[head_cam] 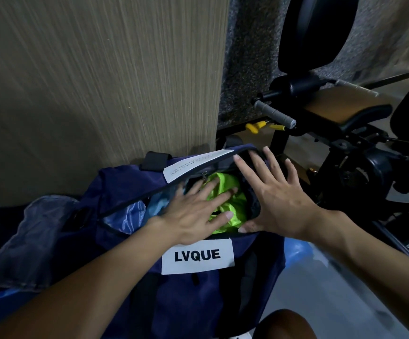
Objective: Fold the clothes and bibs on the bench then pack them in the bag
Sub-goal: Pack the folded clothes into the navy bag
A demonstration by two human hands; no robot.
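Observation:
A navy bag [193, 294] with a white LVQUE label stands open below me. Inside its opening lies a neon green bib [225, 184], with light blue fabric [135, 214] beside it on the left. My left hand [193, 211] lies flat on the green bib, fingers straight and spread, pressing it down. My right hand [274, 192] is spread over the bag's right end, fingers straight, with the thumb on the near rim of the opening.
A wood-grain panel [100, 81] rises behind the bag. To the right stands a black exercise bench frame [345, 133] with a grey handle grip [274, 115] and yellow pin. A blue-grey cloth [29, 241] lies left of the bag. Grey floor shows at lower right.

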